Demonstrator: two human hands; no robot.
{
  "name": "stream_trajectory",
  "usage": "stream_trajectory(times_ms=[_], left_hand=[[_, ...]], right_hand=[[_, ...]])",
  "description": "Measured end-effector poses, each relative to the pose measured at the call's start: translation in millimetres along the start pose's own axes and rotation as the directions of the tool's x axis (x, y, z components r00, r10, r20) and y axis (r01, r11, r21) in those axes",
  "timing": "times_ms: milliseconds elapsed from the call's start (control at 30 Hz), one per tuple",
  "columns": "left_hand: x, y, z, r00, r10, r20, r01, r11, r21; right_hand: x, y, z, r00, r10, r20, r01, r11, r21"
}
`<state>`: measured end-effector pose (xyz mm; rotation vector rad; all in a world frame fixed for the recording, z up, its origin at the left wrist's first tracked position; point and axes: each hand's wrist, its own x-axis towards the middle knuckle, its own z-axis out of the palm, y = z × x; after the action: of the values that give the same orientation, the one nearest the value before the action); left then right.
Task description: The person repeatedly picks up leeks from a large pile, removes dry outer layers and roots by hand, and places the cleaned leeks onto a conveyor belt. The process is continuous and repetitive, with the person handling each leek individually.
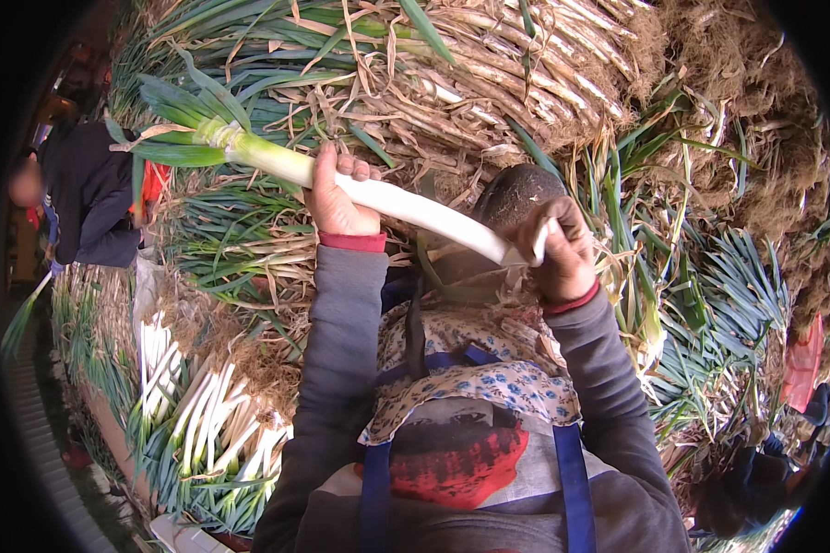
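A long green onion (pixel 415 207) with a thick white stalk slants across the view, its green leaves at the upper left. My left hand (pixel 338 195) is closed round the middle of the stalk. At the lower right end of the stalk, my right hand (pixel 561 247) is closed, with a pale curled strip of outer skin (pixel 541 240) showing between its fingers. Whether that strip is still joined to the stalk I cannot tell. Below my hands, a flowered cloth apron (pixel 470 369) with blue straps covers my lap.
Unpeeled green onions (pixel 526 69) with dry skins and brown roots are heaped ahead. Peeled white stalks (pixel 217 415) lie at the lower left. More green leaves (pixel 733 295) lie at the right. Another person (pixel 88 194) in dark clothes bends at the far left.
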<state>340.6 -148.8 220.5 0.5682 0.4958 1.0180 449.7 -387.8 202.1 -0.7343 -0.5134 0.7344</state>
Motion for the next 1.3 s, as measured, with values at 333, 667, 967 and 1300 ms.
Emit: stream_trajectory(times_ms=[333, 667, 967, 1300], left_hand=[[43.5, 48.9, -23.7, 0.999, 0.038, -0.004, -0.038, 0.995, -0.096], [31.9, 38.6, -12.9, 0.989, 0.03, 0.143, 0.003, 0.975, -0.221], [71.5, 57.3, -84.9, 0.957, -0.022, -0.288, 0.003, 0.998, -0.066], [-11.9, -3.9, -48.8, 0.997, -0.006, -0.071, -0.001, 0.995, -0.097]], right_hand=[[-93.6, -84.3, -112.9, 0.926, 0.167, -0.338, -0.369, 0.211, -0.905], [30.9, -4.6, 33.2, 0.747, 0.452, 0.487, -0.226, 0.862, -0.454], [-87.9, -68.3, -20.0, 0.955, 0.276, 0.105, -0.204, 0.873, -0.444], [-26.1, -34.6, -36.2, 0.959, 0.072, 0.274, 0.274, 0.003, -0.962]])
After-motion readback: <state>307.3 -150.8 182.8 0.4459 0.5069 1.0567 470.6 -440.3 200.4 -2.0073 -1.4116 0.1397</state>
